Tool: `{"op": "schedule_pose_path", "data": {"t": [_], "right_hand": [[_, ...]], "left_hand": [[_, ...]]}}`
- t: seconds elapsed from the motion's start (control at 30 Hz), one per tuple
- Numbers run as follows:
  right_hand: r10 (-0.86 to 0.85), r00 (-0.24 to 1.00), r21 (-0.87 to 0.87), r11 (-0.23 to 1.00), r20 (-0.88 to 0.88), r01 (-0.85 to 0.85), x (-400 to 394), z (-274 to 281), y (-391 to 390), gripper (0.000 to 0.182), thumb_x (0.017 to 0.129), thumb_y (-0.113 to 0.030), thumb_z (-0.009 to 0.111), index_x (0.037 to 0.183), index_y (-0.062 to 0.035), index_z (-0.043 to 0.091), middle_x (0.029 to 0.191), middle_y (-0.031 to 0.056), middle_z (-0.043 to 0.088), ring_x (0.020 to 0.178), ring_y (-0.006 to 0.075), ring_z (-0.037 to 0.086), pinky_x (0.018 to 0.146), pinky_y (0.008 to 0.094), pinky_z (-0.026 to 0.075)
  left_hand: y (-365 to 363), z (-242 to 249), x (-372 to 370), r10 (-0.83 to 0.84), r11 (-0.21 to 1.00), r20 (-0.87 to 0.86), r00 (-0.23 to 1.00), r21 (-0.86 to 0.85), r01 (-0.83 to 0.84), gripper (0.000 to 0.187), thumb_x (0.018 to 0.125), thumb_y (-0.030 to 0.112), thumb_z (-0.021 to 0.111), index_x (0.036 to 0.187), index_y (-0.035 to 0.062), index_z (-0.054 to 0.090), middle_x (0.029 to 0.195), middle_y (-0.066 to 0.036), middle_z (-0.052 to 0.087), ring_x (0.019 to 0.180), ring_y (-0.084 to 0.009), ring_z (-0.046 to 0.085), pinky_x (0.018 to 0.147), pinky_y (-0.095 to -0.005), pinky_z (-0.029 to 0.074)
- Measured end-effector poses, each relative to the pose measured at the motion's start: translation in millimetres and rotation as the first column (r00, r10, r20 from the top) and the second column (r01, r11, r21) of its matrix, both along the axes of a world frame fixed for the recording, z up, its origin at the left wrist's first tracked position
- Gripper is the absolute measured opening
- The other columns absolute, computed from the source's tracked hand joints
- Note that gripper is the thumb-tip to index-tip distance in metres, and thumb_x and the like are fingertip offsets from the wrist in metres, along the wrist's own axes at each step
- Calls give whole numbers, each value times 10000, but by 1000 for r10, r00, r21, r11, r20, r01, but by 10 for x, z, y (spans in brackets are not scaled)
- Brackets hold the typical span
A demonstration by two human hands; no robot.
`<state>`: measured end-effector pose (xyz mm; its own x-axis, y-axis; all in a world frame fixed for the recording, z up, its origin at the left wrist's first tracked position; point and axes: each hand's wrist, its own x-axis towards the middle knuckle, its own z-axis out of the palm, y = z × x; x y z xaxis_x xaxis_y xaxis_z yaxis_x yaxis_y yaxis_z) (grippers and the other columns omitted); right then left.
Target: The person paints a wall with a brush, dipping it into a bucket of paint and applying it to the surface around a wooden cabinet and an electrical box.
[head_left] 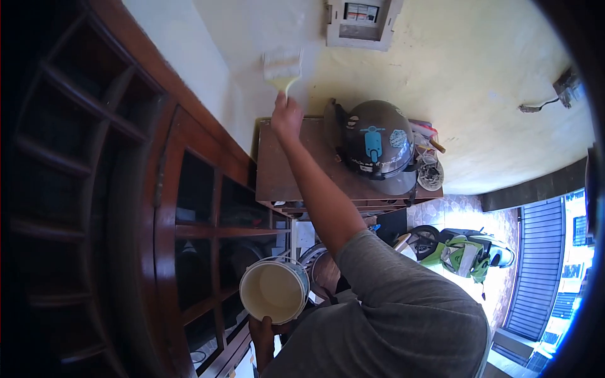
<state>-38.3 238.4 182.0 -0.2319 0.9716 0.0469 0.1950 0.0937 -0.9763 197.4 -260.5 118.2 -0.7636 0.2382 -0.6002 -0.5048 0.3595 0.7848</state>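
A wide paintbrush (283,68) with a pale yellow-green handle lies with its bristles against the wall, at the upper middle of the view. My right hand (287,118) is closed round its handle, the arm stretched out over the wooden cabinet. Low in the view, my left hand (263,332) holds a white bucket (274,291) by its side, thumb at the rim. Cream-coloured paint shows inside the bucket, and its wire handle rests at the far side. Whitish paint covers the wall (242,38) near the corner, beside a yellower part.
A dark helmet (378,142) with stickers stands on the brown cabinet (302,173), small items beside it. An electrical box (360,25) is set in the wall above. At left is a wooden door with glass panes (165,252). A motorbike (463,252) stands at right.
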Motion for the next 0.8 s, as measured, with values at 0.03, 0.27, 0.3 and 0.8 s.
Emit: {"op": "schedule_pose_path", "data": {"t": [0.03, 0.27, 0.3, 0.8], "right_hand": [[5, 1000, -28, 1000, 26, -4, 37, -184, -23, 518, 1020, -406, 445, 1035, 64, 662, 1041, 327, 651, 1024, 527, 590, 926, 565, 442], [-69, 977, 36, 997, 200, 63, -35, -1595, -102, 536, 1009, -422, 453, 900, 56, 671, 925, 292, 678, 872, 473, 654, 807, 534, 501], [26, 989, -119, 993, 149, -9, -107, -1878, -53, 520, 1007, -411, 454, 876, 49, 661, 851, 251, 671, 753, 412, 655, 687, 507, 499], [48, 989, -317, 944, -138, -89, -699, -1143, 442, 358, 972, -288, 504, 832, 33, 579, 638, 110, 553, 518, 234, 550, 439, 406, 403]], "left_hand": [[9, -18, -9, -5, 1000, -3, 1000, 3, 5, 608, 816, -3, 476, 1421, -41, 427, 1352, -196, 551, 1254, -287, 552, 1066, -385, 417], [35, 30, 10, -6, 1000, -10, 1000, -3, 6, 618, 819, -7, 472, 1432, -44, 407, 1371, -199, 536, 1267, -284, 545, 1066, -373, 418], [36, 35, 9, -2, 1000, 15, 1000, -8, 2, 621, 819, -4, 475, 1434, -44, 404, 1369, -201, 536, 1267, -286, 546, 1065, -376, 421], [65, 63, -32, -29, 999, 23, 999, -45, 30, 613, 821, -20, 465, 1431, -40, 410, 1369, -192, 544, 1260, -282, 554, 1065, -378, 423]]}}
